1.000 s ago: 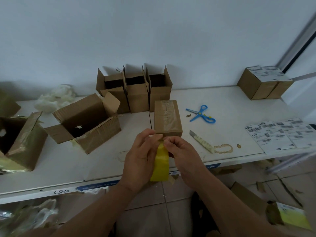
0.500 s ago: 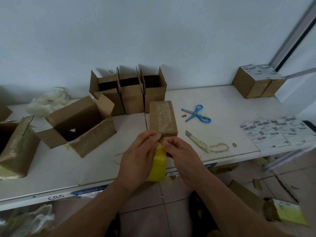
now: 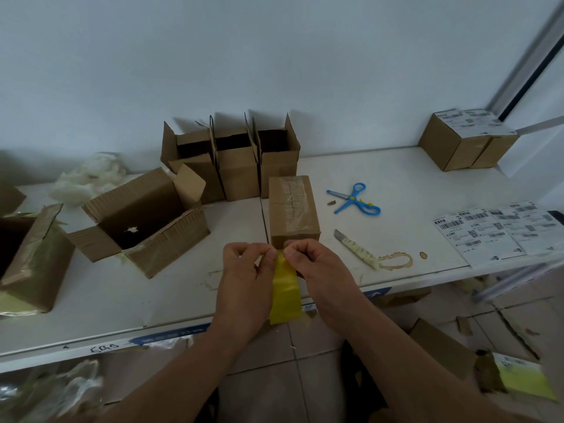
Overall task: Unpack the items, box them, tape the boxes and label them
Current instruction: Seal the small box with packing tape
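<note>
A closed, taped cardboard box [image 3: 293,206] lies lengthwise at the middle of the white table [image 3: 396,178]. Right in front of its near end, my left hand [image 3: 244,279] and my right hand [image 3: 320,273] both pinch the top of a yellow tape roll [image 3: 285,296], which hangs down between them over the table's front edge. Three open cartons [image 3: 235,160] stand in a row behind the taped box. Shipping labels [image 3: 500,230] lie at the right edge.
Blue scissors [image 3: 355,199] and a utility knife [image 3: 355,248] lie right of the taped box. A large open carton [image 3: 143,221] lies on its side to the left, another carton [image 3: 27,257] at far left. Two labelled boxes [image 3: 467,141] stand at back right. Cardboard scraps litter the floor.
Both hands have stayed at the top of the tape roll with small finger shifts. The camera has drifted slightly; nothing on the table has moved.
</note>
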